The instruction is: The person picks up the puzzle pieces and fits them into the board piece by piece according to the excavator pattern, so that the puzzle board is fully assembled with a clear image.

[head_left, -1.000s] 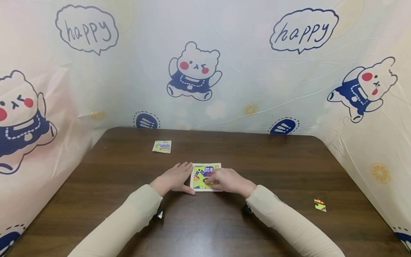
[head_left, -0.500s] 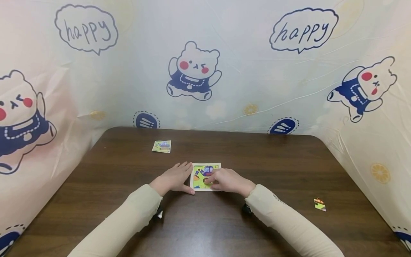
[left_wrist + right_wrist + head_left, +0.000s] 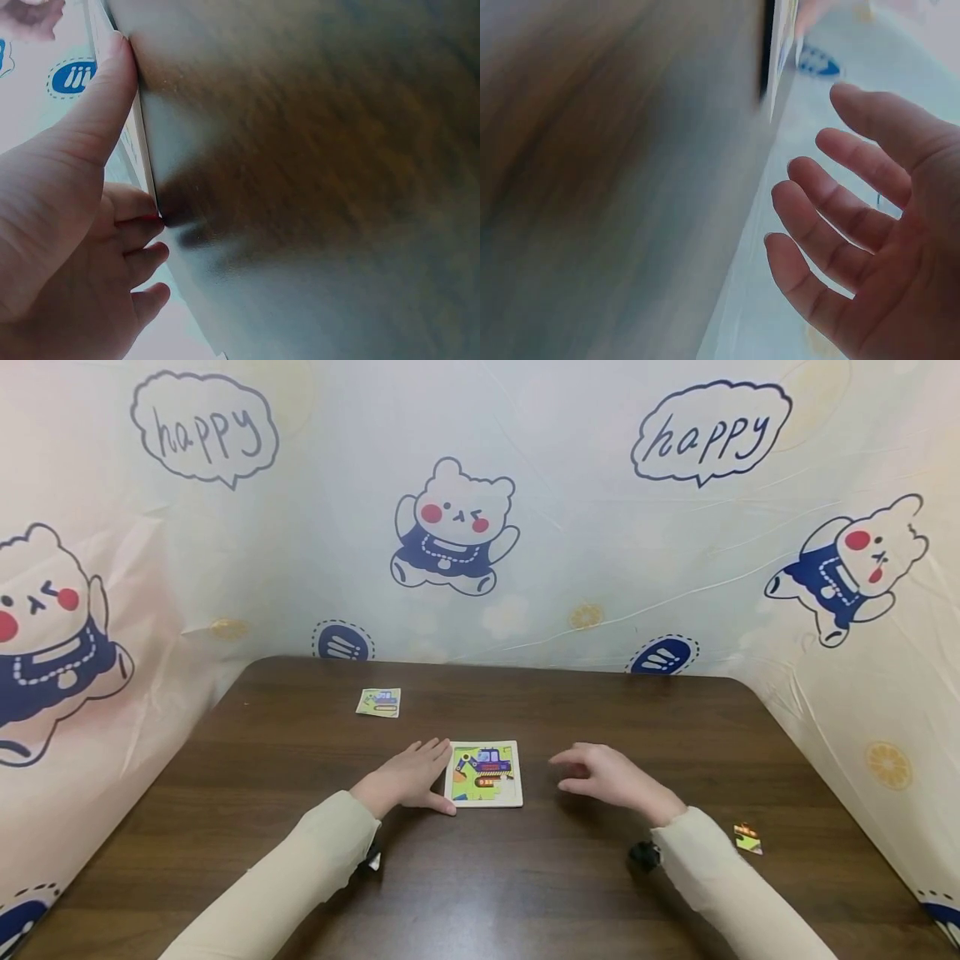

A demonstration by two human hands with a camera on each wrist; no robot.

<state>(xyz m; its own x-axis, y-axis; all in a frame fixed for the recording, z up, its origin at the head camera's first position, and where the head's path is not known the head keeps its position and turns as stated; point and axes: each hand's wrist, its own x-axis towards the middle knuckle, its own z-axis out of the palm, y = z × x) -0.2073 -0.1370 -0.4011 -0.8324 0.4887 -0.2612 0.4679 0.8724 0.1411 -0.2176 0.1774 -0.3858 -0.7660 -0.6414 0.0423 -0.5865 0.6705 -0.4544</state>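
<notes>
A white-framed jigsaw puzzle [image 3: 483,762] with an excavator picture lies flat at the middle of the table; a pale spot without picture shows at its lower right. My left hand [image 3: 408,774] rests along its left edge, thumb at the near corner and fingers extended. In the left wrist view, the thumb [image 3: 112,82] touches the frame's side. To the right of the puzzle, apart from it, my right hand [image 3: 603,774] hovers with loosely bent fingers and nothing in them. One loose puzzle piece [image 3: 747,838], orange and green, lies further right.
A small excavator picture card [image 3: 378,702] lies at the back left of the brown wooden table [image 3: 495,893]. Behind the table hangs a pale curtain [image 3: 570,527] with bear prints, which also closes off both sides.
My right hand has lifted off the puzzle and moved right, uncovering its lower right part. The left hand has stayed at the left edge.
</notes>
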